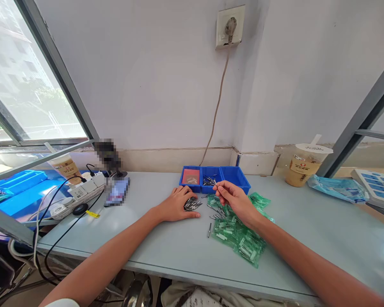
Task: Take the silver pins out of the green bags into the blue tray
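My left hand [177, 204] rests on the table, curved beside a small heap of thin metal pins [192, 204], its thumb and fingers apart on either side of them. My right hand [233, 195] is raised near the blue three-compartment tray [236, 175], thumb and fingertips pinched together. Whatever sits in that pinch is too small to make out. More metal pins [209, 181] lie in the tray's middle compartment, and a reddish piece [190, 175] is in its left one. Under my right hand and wrist are green plastic bags [243, 241] of small parts, with loose pins [218, 213] beside them.
To the left are a phone [117, 191], a power strip [83, 192] with cables, and a drink cup [65, 168]. Another lidded cup [302, 166] and a blue-white packet [337, 189] stand at the back right. Grey metal frames [361, 119] rise at both sides.
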{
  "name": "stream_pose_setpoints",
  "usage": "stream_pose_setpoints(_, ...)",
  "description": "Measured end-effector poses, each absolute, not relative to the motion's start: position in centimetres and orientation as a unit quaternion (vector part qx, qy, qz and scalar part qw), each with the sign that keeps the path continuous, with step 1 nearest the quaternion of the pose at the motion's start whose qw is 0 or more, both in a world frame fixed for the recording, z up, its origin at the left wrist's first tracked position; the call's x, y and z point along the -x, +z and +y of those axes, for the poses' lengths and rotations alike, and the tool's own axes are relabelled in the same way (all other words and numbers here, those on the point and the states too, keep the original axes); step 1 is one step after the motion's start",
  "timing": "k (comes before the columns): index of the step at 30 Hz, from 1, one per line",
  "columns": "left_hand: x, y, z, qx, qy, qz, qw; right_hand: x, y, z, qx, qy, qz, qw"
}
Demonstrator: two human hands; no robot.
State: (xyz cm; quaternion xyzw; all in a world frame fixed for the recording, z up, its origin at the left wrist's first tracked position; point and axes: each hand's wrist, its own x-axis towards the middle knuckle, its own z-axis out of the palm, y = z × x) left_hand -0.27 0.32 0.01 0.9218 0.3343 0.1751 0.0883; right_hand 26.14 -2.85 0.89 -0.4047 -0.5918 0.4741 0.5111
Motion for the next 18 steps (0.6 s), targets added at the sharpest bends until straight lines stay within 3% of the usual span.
stream_pose_setpoints(4,0.27,0.10,0.35,-0.923,0.172,0.334,0.084,-25.97,0.96,-2.96,0.397,0.490,-0.586,0.509)
stream_pose_setpoints(13,0.37,-0.24,0.55,-0.922,0.180,0.333,0.085,-26.07,0.43,-2.81,0.425,0.355,-0.673,0.490)
stream_pose_setpoints(18,0.30,-0.20,0.50,-0.920,0.185,0.333,0.089,-26.05,0.48,-2.90,0.414,0.376,-0.674,0.483)
